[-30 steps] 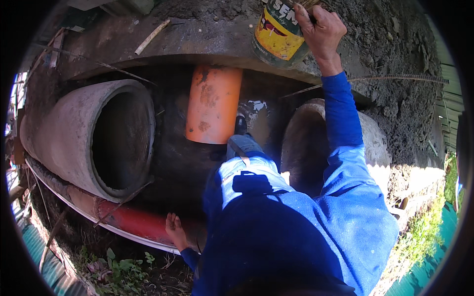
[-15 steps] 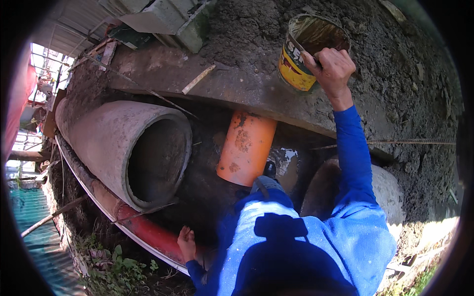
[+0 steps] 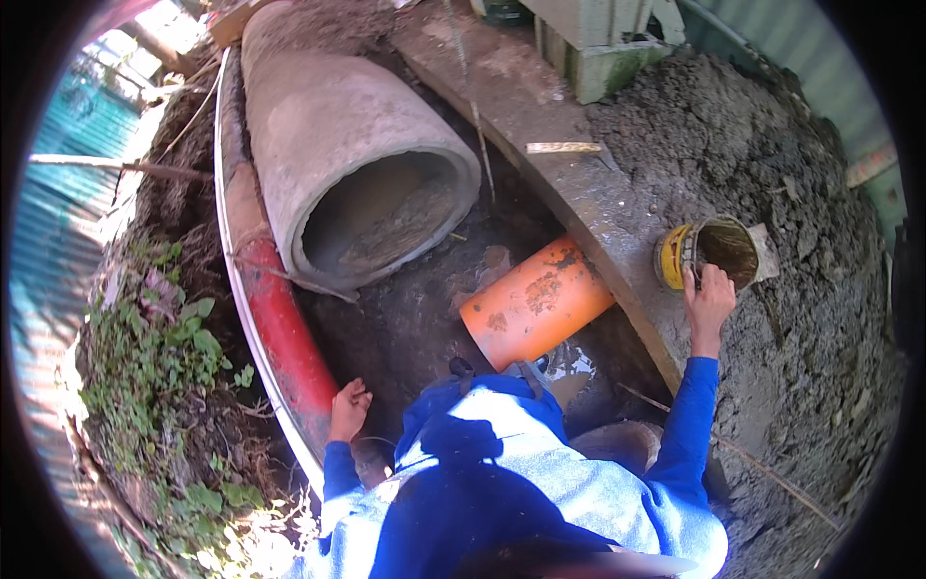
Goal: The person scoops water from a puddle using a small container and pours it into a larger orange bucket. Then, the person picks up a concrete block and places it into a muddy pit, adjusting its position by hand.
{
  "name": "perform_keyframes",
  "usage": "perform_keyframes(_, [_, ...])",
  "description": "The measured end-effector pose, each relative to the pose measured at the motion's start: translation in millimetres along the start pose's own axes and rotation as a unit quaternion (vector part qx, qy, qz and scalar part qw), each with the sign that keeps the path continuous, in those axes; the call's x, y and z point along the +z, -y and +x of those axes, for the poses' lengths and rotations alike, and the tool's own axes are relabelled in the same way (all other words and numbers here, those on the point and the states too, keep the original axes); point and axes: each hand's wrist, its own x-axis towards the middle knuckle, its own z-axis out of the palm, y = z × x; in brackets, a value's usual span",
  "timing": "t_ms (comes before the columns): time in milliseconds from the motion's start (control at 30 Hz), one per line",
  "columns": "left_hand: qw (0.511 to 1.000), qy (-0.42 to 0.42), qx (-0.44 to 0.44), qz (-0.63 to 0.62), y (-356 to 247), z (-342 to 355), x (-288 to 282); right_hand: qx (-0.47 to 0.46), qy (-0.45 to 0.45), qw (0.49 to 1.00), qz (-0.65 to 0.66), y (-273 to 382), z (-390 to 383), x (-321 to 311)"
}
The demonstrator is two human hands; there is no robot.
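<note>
My right hand (image 3: 709, 301) is closed on the near rim of a muddy tin bucket (image 3: 669, 257) with a yellow and dark label. Mud coats the inside of the bucket, which rests at the border of the concrete slab (image 3: 540, 106) and the wet soil. My left hand (image 3: 350, 410) hangs low beside a red pipe (image 3: 289, 333), its fingers loosely curled and apart, with nothing seen in them. Between my arms, an orange pipe (image 3: 540, 301) sticks out from under the slab into the trench, just ahead of my legs.
A large concrete pipe (image 3: 357, 145) opens toward me on the left; another concrete pipe (image 3: 622, 444) lies near my right side. Thin rods (image 3: 733, 446) cross the trench edge. Grey blocks (image 3: 608, 48) stand at the back. Plants (image 3: 183, 338) grow on the left bank, and mud (image 3: 820, 318) covers the right.
My view has turned, so the pipes and slab appear rotated clockwise. The bucket now shows lower and farther right, with my right hand still at its rim. My left hand remains beside the red pipe.
</note>
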Motion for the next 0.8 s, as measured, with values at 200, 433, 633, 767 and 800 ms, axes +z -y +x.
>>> perform_keyframes(200, [1.000, 0.013, 0.004, 0.005, -42.8, 18.6, -0.8, 0.131, -0.032, 0.978, 0.160, -1.9, 2.5, -4.9])
perform_keyframes(433, [1.000, 0.010, 0.002, 0.003, -55.7, 18.6, -0.5, 0.264, -0.113, 0.867, 0.407, 25.6, 24.4, -24.4])
perform_keyframes(633, [0.999, 0.012, 0.012, -0.049, -60.2, 30.0, -0.3, 0.265, 0.057, 0.799, 0.537, 116.3, 29.6, -14.2])
perform_keyframes(767, [0.994, 0.037, 0.014, -0.101, -55.2, 66.1, -2.9, 0.234, 0.198, 0.785, 0.538, 192.2, 10.6, 6.6])
perform_keyframes(800, [0.992, 0.044, 0.013, -0.115, -52.5, 76.1, -5.3, 0.214, 0.226, 0.808, 0.501, 213.0, 9.6, 3.8])
